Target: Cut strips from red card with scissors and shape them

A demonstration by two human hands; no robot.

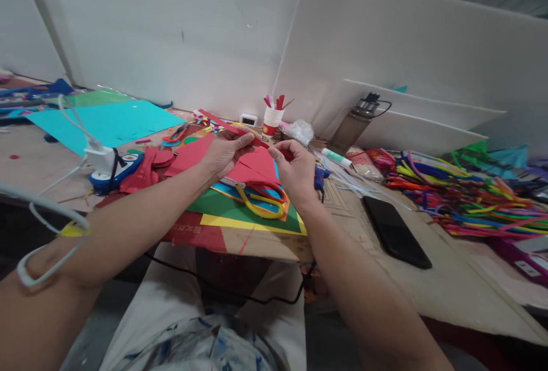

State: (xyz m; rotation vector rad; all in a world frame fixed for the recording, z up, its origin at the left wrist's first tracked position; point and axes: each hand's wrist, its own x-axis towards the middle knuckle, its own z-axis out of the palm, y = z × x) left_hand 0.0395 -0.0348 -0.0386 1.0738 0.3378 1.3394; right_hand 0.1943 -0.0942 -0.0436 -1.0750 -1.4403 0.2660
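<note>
My left hand (229, 151) and my right hand (295, 168) pinch a narrow red paper strip (220, 123) between them, raised above the table. The strip's far end sticks out up and to the left past my left hand. Under my hands lie red paper sheets (192, 157) on top of green paper (205, 204), with yellow paper (235, 225) showing at the front edge. Scissors with red and yellow handles (268, 208) rest on this stack, just below my right hand; their blades are partly hidden.
A paper cup of pens (273, 121) stands behind my hands, with a dark bottle (353, 125) to its right. Blue paper (111, 125) lies at the left beside a power adapter (100, 157). On the right are a black phone (396, 231), a glue stick (337, 158) and colourful pipe cleaners (471, 194).
</note>
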